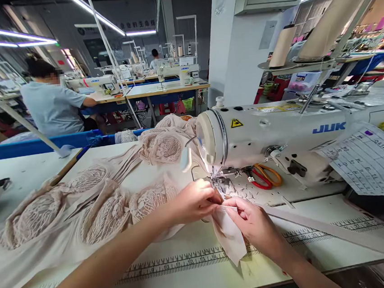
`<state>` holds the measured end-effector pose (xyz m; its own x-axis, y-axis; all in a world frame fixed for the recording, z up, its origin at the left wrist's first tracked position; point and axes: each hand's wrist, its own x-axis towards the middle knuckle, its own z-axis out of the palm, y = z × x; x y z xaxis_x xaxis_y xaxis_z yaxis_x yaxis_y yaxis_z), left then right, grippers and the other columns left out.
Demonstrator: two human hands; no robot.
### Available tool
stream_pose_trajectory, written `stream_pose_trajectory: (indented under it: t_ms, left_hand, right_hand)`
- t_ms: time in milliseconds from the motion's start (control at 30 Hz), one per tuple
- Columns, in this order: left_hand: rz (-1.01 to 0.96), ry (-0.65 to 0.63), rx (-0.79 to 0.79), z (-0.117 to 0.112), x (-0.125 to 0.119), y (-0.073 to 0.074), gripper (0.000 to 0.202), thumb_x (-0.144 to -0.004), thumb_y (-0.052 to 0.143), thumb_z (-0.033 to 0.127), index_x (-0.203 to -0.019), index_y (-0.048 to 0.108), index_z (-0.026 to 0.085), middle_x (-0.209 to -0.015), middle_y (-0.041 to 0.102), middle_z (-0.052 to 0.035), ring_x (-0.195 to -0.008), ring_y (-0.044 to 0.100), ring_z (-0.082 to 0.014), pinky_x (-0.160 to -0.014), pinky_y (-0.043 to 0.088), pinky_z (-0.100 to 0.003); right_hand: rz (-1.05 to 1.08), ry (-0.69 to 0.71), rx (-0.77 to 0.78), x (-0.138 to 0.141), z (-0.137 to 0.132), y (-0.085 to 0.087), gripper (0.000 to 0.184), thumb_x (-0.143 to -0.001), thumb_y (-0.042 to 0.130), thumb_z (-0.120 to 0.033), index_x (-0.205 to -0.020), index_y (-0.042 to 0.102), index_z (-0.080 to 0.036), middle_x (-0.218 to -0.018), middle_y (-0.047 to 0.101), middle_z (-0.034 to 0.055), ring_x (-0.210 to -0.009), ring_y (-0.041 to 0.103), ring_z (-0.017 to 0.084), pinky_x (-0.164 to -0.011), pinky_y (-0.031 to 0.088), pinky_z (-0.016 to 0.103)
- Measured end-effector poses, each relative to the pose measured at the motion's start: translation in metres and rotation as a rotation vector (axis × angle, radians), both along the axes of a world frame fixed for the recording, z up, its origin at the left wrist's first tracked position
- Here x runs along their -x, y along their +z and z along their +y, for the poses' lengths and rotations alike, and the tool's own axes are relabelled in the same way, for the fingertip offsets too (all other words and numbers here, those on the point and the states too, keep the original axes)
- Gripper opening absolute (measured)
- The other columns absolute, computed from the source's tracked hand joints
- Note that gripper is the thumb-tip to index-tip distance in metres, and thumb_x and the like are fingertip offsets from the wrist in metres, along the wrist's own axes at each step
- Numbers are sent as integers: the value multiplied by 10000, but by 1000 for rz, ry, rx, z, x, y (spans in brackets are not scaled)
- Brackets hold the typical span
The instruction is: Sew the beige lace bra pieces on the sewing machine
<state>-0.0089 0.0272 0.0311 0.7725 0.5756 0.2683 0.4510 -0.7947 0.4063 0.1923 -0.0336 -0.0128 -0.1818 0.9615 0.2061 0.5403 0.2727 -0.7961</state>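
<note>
My left hand point(197, 201) is closed, pinching the pale beige fabric piece point(230, 237) just in front of the presser foot point(220, 180) of a white sewing machine point(279, 135). My right hand point(254, 224) is also closed on the same fabric piece, fingers pinched at its upper edge, right beside the left hand. The fabric hangs down toward the table's front edge. A beige strap point(339, 234) runs from the hands to the right across the table.
Several lace bra cups in beige point(99, 207) lie in a pile on the table to the left. Red and orange-handled scissors point(265, 176) rest under the machine arm. A printed sheet point(370, 163) hangs on the machine. Another person point(52, 103) sits at a far table.
</note>
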Motion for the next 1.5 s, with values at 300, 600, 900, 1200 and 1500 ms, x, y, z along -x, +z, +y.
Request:
stream_pose_trajectory:
  t_ms: [300,600,900,1200,1500]
  left_hand:
    - [25,442,262,-6,10,-24,191,-930,442,312,-873,583,198,-665,595,23,-606,526,-144,-550,357,-247]
    - [105,228,-208,-4,9,-34,300,-953,353,167,-966,653,160,-1006,622,-101,-915,554,-215,-746,468,-317]
    - [256,210,-194,-36,4,-20,570,-828,546,490,-1219,550,75,-1112,586,-159,-1019,514,-305,-979,383,-497]
    - [322,179,-282,-20,10,-32,495,-830,491,213,-1303,490,68,-1180,578,-167,-1071,503,-302,-946,395,-447]
    - [333,126,-279,-7,8,-26,489,-814,519,202,-1282,512,62,-1121,588,-153,-1036,517,-288,-868,430,-416]
  right_hand:
    - [-536,103,-682,2,-29,9,177,-898,569,-241,-1068,607,-216,-1026,634,79,-938,579,231,-799,486,356]
    - [-596,161,-637,-6,-16,3,308,-857,391,10,-909,616,-193,-834,594,42,-786,537,192,-653,423,304]
    - [-447,83,-615,-14,-19,1,286,-884,422,-15,-946,615,-217,-937,641,41,-868,586,184,-767,504,327]
    - [-588,97,-782,-8,-21,8,331,-878,419,12,-1036,626,-192,-1060,708,63,-889,627,186,-786,502,308]
    - [-556,99,-779,1,-20,12,318,-895,405,9,-1001,643,-173,-937,710,64,-844,626,179,-771,515,292]
